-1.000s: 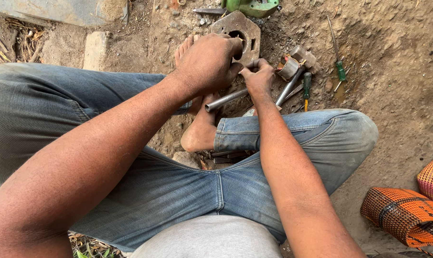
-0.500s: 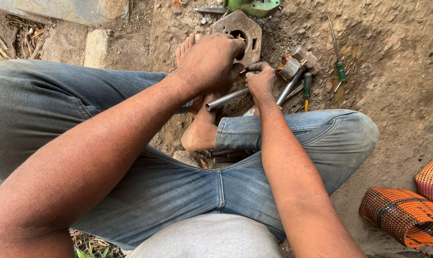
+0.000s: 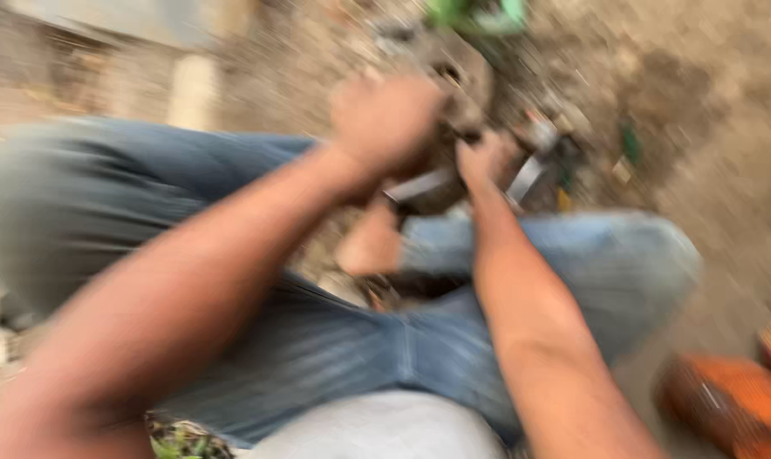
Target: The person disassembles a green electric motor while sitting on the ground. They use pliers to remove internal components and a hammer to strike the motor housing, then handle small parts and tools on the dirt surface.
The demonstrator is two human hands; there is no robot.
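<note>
The whole view is smeared by motion. My left hand (image 3: 387,119) is a closed fist pressed on a grey metal part (image 3: 463,70) on the dirt. Just to its right, my right hand (image 3: 487,160) is closed around the end of a short metal rod (image 3: 419,185) that runs under the left wrist. My bare foot (image 3: 370,245) rests right below the rod, between my knees in blue jeans (image 3: 334,357). What my fingers hold exactly is too blurred to make out.
Loose metal tools (image 3: 534,170) and a green-handled screwdriver (image 3: 630,141) lie on the dirt right of my hands. A green object (image 3: 479,15) sits at the top edge. An orange woven thing (image 3: 730,408) lies at the lower right. A pale stone (image 3: 194,89) lies upper left.
The view has jolted and gone blurry. Both hands stay together at the metal part and rod, sitting a little lower in the picture than before.
</note>
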